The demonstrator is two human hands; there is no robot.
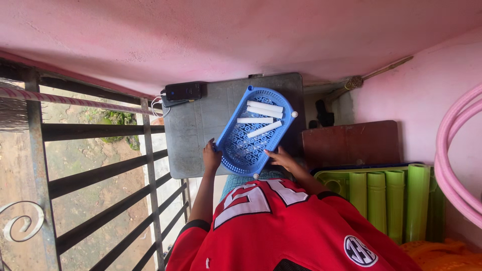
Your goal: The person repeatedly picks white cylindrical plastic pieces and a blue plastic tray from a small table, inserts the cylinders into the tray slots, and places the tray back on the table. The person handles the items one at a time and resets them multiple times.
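Red shirt (296,231); grey table (196,130) against pink wall (226,35).

Grey table (193,133) — blue basket (236,148), dark phone (184,91) on it.

Bare grey table (193,135) left of blue basket (240,150); phone (184,92) at far corner.

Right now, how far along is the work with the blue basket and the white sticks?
Done: four white sticks lie in the far half of the blue basket on the grey table. In hand: the left hand grips the basket's near rim, and the right hand rests on the opposite rim. Left: the basket's near half holds nothing, and the basket sits on the table.
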